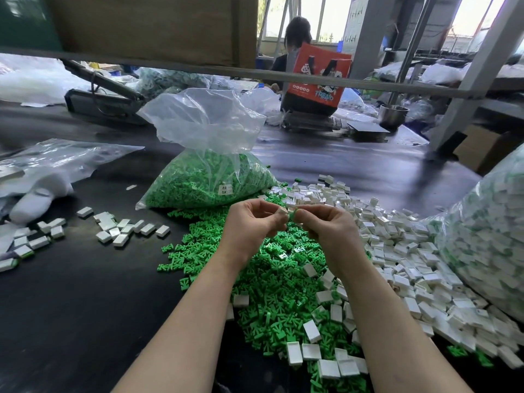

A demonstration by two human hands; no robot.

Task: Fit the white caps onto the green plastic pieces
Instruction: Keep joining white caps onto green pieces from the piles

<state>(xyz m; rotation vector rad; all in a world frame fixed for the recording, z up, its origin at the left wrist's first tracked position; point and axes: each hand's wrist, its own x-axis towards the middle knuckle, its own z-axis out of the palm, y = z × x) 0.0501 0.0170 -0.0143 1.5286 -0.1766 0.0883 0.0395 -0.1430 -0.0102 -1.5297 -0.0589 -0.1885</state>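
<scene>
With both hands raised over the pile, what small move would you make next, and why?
Probably press the two parts together: the left hand pinches a white cap and the right hand a green piece, nearly touching but not visibly seated.

Head view, forward-down, close over table (85, 293)

A factory assembly workshop: bulk heaps of green plastic pieces (278, 279) and white caps (411, 251) cover the dark surface (71, 307); beyond them sit a clear sack of parts (209, 182) and another seated worker (295, 38).
</scene>
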